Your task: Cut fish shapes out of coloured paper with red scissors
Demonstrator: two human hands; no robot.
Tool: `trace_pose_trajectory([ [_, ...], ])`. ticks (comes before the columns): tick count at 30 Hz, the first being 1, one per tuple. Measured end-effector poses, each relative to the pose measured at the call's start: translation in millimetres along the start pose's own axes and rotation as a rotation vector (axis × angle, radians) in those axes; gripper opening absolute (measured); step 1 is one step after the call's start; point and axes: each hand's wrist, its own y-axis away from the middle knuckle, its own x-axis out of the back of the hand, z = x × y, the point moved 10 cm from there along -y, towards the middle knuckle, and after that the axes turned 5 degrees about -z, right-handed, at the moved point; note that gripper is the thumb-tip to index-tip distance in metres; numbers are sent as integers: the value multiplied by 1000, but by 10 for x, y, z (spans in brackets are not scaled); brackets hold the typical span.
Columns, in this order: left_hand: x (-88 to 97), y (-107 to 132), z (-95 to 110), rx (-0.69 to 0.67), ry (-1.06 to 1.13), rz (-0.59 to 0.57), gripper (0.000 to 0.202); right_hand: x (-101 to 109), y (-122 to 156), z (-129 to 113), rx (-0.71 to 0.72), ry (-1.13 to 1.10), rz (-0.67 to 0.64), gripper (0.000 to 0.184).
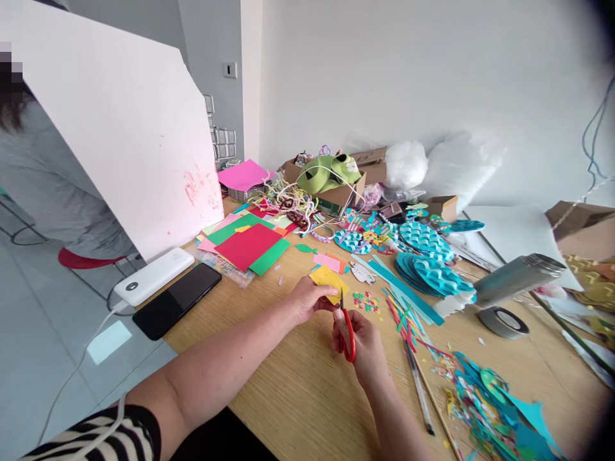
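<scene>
My left hand (310, 302) pinches a small piece of yellow paper (327, 279) above the wooden table. In my right hand (361, 342) is a pair of scissors (350, 340) with red handles, its blades pointing up at the paper's right edge. Whether the blades are closed on the paper I cannot tell. Just beyond my right hand lies a little heap of tiny red, green and yellow paper bits (366, 302). A white fish-shaped cutout (362, 273) and a pink paper piece (327, 262) lie behind the yellow paper.
Red paper (248, 246), a black phone (177, 301) and a white power bank (154, 275) lie left. To the right are blue wavy discs (432, 272), a metal flask (519, 280), a tape roll (503, 321), a pen (419, 388) and paper scraps (500, 403). A person sits behind a white board (125, 121).
</scene>
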Motion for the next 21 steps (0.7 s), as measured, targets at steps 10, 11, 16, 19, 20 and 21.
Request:
trace_pose_trajectory([
  [10,-15,2,0,1,-9,-11,33,12,-4,-3,3,-3,3,54],
  [11,-15,2,0,1,-9,-10,33,14,-7,-3,3,-2,4,54],
  [16,-15,12,11,1,-12,-5,33,16,-7,2,-4,-10,18,54],
  [19,-17,19,18,3,-11,-4,33,13,-3,12,-10,-19,19,53],
  [20,-17,20,19,3,-9,-4,33,13,-4,14,-11,-19,19,53],
  [21,-16,20,18,3,-8,-4,33,14,-6,15,-11,-17,19,54],
])
